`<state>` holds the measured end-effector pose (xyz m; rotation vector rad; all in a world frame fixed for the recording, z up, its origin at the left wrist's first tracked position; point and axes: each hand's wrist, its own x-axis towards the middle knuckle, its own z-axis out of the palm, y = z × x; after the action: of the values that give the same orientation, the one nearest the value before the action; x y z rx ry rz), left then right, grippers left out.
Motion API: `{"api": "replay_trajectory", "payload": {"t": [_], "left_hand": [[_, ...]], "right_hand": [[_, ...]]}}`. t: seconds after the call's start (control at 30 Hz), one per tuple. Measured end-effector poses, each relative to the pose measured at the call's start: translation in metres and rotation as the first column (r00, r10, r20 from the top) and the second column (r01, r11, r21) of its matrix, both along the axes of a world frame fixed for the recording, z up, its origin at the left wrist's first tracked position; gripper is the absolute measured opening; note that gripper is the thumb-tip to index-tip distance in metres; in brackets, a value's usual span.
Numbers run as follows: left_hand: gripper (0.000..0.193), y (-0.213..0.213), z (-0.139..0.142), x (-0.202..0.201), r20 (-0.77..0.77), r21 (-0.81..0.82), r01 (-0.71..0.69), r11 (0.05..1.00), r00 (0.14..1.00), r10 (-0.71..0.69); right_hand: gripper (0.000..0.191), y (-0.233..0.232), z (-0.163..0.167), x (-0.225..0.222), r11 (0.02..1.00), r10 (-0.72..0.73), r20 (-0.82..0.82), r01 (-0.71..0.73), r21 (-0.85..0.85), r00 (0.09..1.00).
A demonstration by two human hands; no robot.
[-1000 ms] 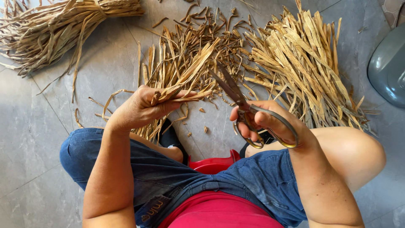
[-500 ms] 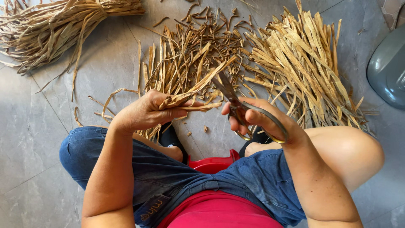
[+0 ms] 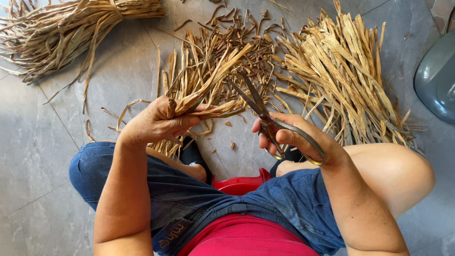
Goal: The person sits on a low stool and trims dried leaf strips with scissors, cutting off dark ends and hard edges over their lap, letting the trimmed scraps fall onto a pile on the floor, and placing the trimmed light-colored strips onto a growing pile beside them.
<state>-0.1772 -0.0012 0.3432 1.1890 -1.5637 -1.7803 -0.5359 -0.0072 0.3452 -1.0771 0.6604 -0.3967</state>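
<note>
My left hand [image 3: 159,121] grips a small bunch of dry straw-coloured leaf strips [image 3: 213,80] that fans up and to the right. My right hand [image 3: 296,137] holds a pair of large metal scissors [image 3: 258,106] by the handles. The blades are spread apart and point up-left, beside the bunch's lower strands. I sit with knees apart in blue denim shorts over a grey tiled floor.
A loose heap of cut strips [image 3: 222,42] lies on the floor ahead. A neater stack of longer strips [image 3: 346,80] lies to the right and a tied bundle [image 3: 71,33] at the top left. A grey basin [image 3: 438,78] is at the right edge, a red stool [image 3: 239,184] beneath me.
My left hand has lifted and turned the bunch toward the scissors. My right hand has brought the scissors up and left, and their blades have spread apart.
</note>
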Motion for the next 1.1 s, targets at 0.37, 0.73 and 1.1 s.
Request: {"api": "replay_trajectory", "payload": {"t": [0.37, 0.73, 1.1], "left_hand": [[0.036, -0.003, 0.003, -0.016, 0.032, 0.014, 0.160, 0.987, 0.987, -0.160], [0.017, -0.007, -0.016, 0.001, -0.033, -0.007, -0.064, 0.998, 0.997, 0.064], [0.036, 0.000, -0.005, 0.009, -0.233, 0.025, -0.160, 0.987, 0.959, 0.161]], "right_hand": [[0.081, -0.003, -0.018, 0.013, 0.998, -0.059, 0.061, 0.059, 0.003, 0.996], [0.054, 0.006, -0.025, 0.016, 0.930, -0.282, 0.171, 0.226, 0.289, 0.944], [0.069, 0.003, -0.028, 0.006, 0.864, -0.504, 0.254, 0.478, 0.158, 0.826]]}}
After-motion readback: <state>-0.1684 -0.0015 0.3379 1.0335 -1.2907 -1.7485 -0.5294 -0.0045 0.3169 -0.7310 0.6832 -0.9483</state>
